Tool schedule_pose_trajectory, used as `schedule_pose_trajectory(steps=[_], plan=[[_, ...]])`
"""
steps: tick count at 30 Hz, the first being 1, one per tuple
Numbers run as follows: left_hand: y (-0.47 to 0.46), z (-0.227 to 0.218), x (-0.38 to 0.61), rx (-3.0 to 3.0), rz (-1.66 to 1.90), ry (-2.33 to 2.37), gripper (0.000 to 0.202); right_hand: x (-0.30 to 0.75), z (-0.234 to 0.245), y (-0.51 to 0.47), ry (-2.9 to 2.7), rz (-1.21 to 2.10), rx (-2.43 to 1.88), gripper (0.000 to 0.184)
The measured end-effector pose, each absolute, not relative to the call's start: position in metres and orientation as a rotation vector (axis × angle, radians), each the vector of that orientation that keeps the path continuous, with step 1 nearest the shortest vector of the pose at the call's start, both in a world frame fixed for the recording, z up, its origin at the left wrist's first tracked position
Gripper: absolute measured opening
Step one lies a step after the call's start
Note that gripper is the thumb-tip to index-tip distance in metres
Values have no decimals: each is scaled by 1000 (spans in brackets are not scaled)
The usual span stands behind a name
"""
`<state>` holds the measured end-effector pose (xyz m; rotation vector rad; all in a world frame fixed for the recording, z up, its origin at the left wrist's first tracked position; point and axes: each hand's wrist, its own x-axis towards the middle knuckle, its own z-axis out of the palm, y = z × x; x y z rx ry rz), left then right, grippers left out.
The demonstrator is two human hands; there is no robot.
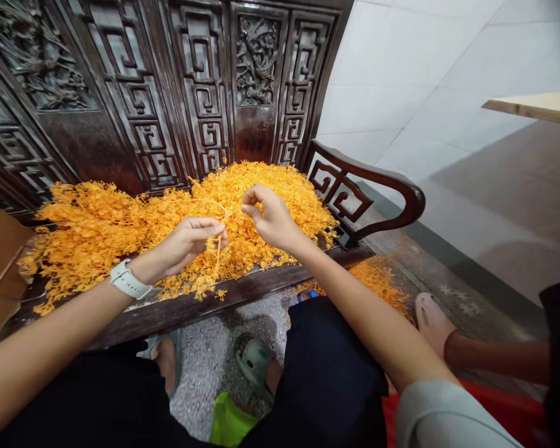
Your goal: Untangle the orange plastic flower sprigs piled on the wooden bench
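I found the left hand (189, 244) at about 9 o'clock of the view's centre, its thumb and fingers closed on an orange sprig (217, 249), part of which hung below the fingertips toward 6 o'clock. The right hand (271, 216) was raised near the centre, at 2 to 3 o'clock from the left, with thumb and fingertips drawn close together; I could not tell whether a strand was pinched between them. Below and behind both hands, I recorded a heap of orange sprigs (270, 180) spread along the seat of a dark wooden bench (261, 281). The carved backrest (256, 127) rose toward 11 o'clock, and the curved armrest (404, 193) stood at 2 to 3 o'clock. I noted a pale wristband (129, 281) on the left wrist and a cardboard box (2, 264) at 9 o'clock, against the frame edge. Loose orange pieces (385, 283) lay on the floor between 3 and 4 o'clock, near another person's pale shoe (432, 320) at 4 o'clock. A bright green object (231, 422), only partly visible, was observed between 6 and 7 o'clock, near a grey-green sandal (256, 359).
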<state>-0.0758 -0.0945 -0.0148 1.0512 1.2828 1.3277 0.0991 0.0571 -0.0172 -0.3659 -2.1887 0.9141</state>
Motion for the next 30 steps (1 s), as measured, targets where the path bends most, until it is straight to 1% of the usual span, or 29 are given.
schedule_pose_trajectory(steps=[2,4,7,10,13,16,19,22,23,25,27,28,30], plan=[[-95,-13,-73,1011,1340,1222,18,98,-17,54,-2186,755,-391,4],[-93,-11,-71,966,1429,1183,14,97,-16,50,-2131,707,-388,7],[-91,-9,-73,831,1568,1178,8,96,-13,45,-1935,780,-368,13],[-88,-9,-77,677,1692,1194,4,102,-8,37,-1715,837,-368,15],[-86,-9,-78,681,1807,1219,6,105,-3,24,-1796,839,-333,21],[-84,-9,-72,747,1850,1244,8,98,-5,11,-2034,1066,-299,27],[-83,-8,-60,761,1823,1212,14,84,-12,8,-2018,1279,-305,29],[-81,-5,-51,762,1788,1114,7,73,-20,13,-1936,1292,-353,32],[-80,-3,-50,764,1776,1082,10,71,-21,14,-1927,1269,-377,32],[-79,-2,-52,776,1763,1057,16,68,-24,16,-1944,1217,-409,27],[-76,-4,-57,796,1768,1112,14,65,-27,16,-2003,1236,-362,22],[-74,-6,-59,801,1772,1167,12,63,-29,14,-2040,1301,-327,23],[-70,-11,-64,795,1777,1294,11,60,-32,12,-2062,1548,-289,30]])
